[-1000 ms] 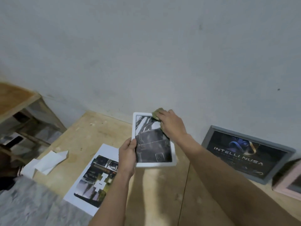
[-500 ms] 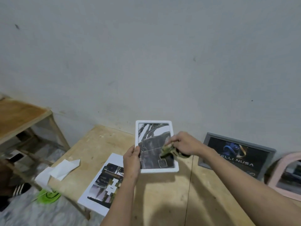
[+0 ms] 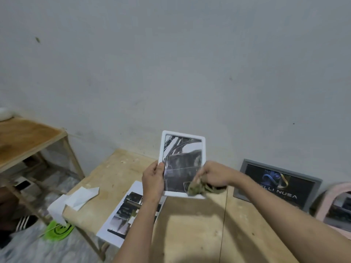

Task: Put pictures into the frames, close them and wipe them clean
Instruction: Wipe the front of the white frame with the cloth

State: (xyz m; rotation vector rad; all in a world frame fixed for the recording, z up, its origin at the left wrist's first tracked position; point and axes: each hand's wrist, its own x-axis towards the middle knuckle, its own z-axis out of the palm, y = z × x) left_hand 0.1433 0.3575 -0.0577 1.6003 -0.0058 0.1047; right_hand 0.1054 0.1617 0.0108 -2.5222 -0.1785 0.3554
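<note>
A white picture frame with a black-and-white picture in it is held upright above the wooden table. My left hand grips its lower left edge. My right hand is closed on an olive-green cloth that presses on the frame's lower right corner. A grey frame with a dark printed picture leans on the wall at the right. Beside it, at the right edge, stands a pink frame, only partly in view.
A printed sheet lies flat on the table under my left forearm. Folded white papers hang over the table's left corner. A lower wooden stand is at the left, and a green object lies on the floor.
My right hand has wiped the cloth from the frame's top right corner down to its lower right corner. The view has tilted upward; the frame stays in my left hand.
</note>
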